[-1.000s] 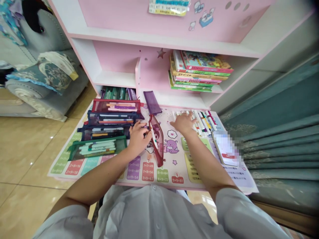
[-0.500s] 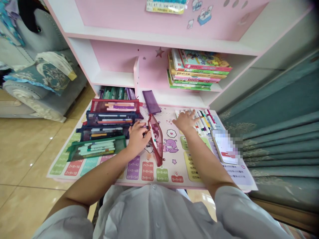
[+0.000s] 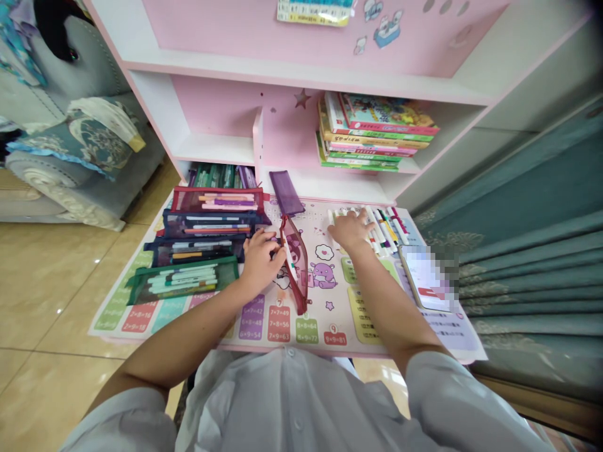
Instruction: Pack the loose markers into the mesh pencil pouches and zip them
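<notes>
A red mesh pencil case (image 3: 302,270) lies unzipped on the desk mat, with a white marker showing inside. My left hand (image 3: 262,260) is at its left edge, fingers curled and thumb and fingertips closed on the mesh. Farther right, my right hand (image 3: 351,231) rests palm down over a row of white markers (image 3: 386,232) with coloured bands and caps. Its fingers are spread across the markers, and it covers part of the row. A purple mesh pencil case (image 3: 286,193) lies flat behind the red one.
Filled mesh cases lie stacked at left: a red one (image 3: 219,201), dark blue ones (image 3: 207,226) and a green one (image 3: 183,279). A phone (image 3: 428,279) lies at right. Books (image 3: 377,135) are piled on the shelf above. A curtain (image 3: 532,220) hangs beside the desk.
My right hand has shifted very slightly over the markers, and a white marker now shows by its thumb. My left hand and the red pencil case have stayed put.
</notes>
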A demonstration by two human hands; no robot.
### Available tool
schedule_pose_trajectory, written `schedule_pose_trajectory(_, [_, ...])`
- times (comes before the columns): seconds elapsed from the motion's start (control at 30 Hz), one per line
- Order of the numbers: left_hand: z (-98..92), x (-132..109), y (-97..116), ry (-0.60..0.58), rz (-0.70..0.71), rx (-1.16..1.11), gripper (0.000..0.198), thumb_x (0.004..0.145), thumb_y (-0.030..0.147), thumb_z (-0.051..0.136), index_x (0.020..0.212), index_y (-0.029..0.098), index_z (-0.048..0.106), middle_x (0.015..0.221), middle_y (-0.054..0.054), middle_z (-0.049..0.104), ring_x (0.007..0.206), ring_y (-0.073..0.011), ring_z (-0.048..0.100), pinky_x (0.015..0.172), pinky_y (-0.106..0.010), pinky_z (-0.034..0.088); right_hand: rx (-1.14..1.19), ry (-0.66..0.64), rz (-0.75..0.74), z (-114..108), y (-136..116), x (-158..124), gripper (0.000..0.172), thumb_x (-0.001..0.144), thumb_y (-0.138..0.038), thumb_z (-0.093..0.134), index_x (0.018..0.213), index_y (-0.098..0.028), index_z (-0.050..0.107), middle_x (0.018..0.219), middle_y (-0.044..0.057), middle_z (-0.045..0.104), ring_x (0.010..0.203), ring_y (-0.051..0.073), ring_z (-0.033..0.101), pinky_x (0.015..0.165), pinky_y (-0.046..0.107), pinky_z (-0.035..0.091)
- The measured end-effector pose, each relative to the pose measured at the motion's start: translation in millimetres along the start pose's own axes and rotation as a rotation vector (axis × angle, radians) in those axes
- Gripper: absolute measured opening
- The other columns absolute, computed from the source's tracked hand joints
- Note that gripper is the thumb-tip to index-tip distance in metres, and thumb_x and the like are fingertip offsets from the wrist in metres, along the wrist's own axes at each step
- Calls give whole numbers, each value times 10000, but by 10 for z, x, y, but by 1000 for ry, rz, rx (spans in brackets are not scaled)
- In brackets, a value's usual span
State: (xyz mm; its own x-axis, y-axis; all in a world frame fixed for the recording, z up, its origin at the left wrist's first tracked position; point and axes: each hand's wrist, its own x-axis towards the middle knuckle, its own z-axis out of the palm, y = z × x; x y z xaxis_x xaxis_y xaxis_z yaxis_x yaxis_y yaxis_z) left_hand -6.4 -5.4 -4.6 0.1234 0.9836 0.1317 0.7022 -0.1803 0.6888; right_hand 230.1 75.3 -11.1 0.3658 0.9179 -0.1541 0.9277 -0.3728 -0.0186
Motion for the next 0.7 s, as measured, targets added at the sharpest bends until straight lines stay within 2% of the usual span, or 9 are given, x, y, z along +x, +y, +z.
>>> schedule_pose_trajectory(0.17, [-21, -4, 27, -20, -8, 5, 255, 870, 244, 589, 619, 210, 612, 1312, -59, 681, 1412, -347, 461, 1154, -651, 308, 59, 79, -91, -100, -85, -171, 466, 900, -352, 482, 1249, -116, 683, 1555, 182, 431, 1522, 412, 163, 1144, 706, 234])
schedule_pose_trajectory(0.37, [-8, -4, 17, -10, -2, 11, 244, 867, 242, 594, 626, 213, 626, 1290, -56, 691, 1403, -342, 472, 1148, -639, 322, 138, 98, -203, -223, -211, -385, 327, 882, -322, 505, 969, -152, 771, 1529, 141, 477, 1518, 391, 216, 1140, 697, 266])
schedule_pose_trajectory(0.57, [15, 3, -29, 1, 17, 10, 239, 867, 253, 605, 632, 215, 632, 1277, -61, 697, 1395, -327, 482, 1155, -616, 328, 343, 85, -340, -343, -297, -643, 212, 827, -292, 573, 713, -192, 722, 1506, 92, 533, 1515, 358, 271, 1167, 634, 279])
schedule_pose_trajectory(0.7, [26, 6, -41, 6, 26, 16, 232, 867, 253, 607, 640, 216, 636, 1272, -56, 702, 1386, -318, 491, 1149, -597, 347, 426, 68, -460, -354, -369, -793, 197, 803, -304, 621, 641, -202, 670, 1488, 87, 554, 1525, 347, 262, 1183, 618, 255])
